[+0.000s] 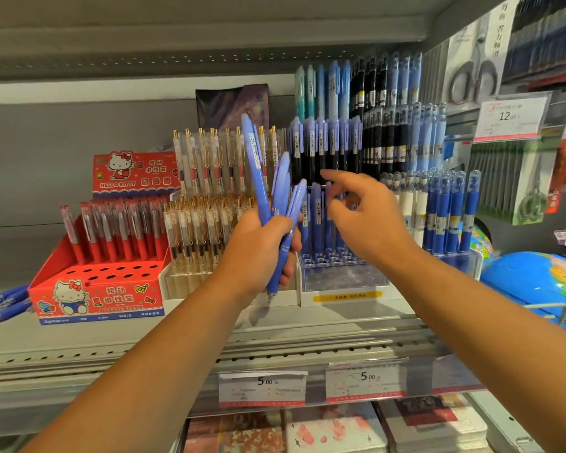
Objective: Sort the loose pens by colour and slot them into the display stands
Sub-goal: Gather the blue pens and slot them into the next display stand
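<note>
My left hand grips a bundle of several periwinkle-blue pens, held upright in front of the shelf. My right hand hovers just right of the bundle, fingers loosely spread and holding nothing, in front of the clear tiered display stand. That stand holds blue pens in its lower row, with several unfilled holes at its front. More loose dark-blue pens lie on the shelf at far left.
A red Hello Kitty stand with red pens stands at left. Next to it is a stand of white-and-gold pens. Blue capped pens and a globe sit at right. Price tags line the shelf edge.
</note>
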Motion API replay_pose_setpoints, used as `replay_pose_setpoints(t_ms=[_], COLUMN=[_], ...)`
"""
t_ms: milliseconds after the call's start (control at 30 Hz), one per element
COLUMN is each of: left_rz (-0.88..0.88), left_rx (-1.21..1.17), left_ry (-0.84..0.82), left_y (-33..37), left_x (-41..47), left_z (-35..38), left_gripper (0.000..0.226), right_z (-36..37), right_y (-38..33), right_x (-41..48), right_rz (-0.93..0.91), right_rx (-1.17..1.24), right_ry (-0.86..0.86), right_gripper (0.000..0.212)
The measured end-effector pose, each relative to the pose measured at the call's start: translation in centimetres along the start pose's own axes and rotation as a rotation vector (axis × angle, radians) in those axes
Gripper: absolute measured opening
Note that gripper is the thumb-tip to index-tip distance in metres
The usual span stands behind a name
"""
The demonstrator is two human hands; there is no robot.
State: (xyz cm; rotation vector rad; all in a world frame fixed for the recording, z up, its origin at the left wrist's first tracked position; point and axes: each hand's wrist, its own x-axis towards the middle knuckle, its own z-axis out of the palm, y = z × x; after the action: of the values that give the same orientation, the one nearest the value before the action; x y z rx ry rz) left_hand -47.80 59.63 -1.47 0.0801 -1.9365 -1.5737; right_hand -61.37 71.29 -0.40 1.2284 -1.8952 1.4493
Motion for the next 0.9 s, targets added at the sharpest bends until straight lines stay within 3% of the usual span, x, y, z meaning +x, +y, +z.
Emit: replay_pose_setpoints(t_ms=[67, 167, 300, 467, 733, 900], left_rz=[0.006, 0.024, 0.013, 0.003, 0.024, 0.045], left_rx=[0.013, 0.028, -0.035, -0.081, -0.063, 0.031], left_ry=[-0.007, -0.035, -0.078, -0.111, -0.034, -0.018], left_y=[-0.1, -0.1, -0.1, -0.1, 0.0, -0.2], left_x=[0.1, 0.0, 0.0, 0.1, 0.3, 0.4], left_z=[0.0, 0.2, 0.3, 0.3, 0.3, 0.1], left_gripper=[0.020, 0.024, 0.019, 0.020, 0.015, 0.013], right_z=[-0.1, 0.1, 0.0, -0.3, -1.2, -1.3], right_y=[-0.5, -1.4, -1.4, -1.5, -2.3, -1.5], right_x=[-0.4, -0.6, -0.3, -0.3, -0.1, 0.3], right_rz=[-0.061, 0.058, 0.145, 0.144, 0.091, 0.027], right_rx=[0.149, 0.427, 0.597, 0.733, 0.780, 0.578], right_ry=[0.045, -0.096, -0.202, -0.216, 0.060, 0.273], right_gripper=[0.030, 0.020, 0.021, 0.018, 0.025, 0.025])
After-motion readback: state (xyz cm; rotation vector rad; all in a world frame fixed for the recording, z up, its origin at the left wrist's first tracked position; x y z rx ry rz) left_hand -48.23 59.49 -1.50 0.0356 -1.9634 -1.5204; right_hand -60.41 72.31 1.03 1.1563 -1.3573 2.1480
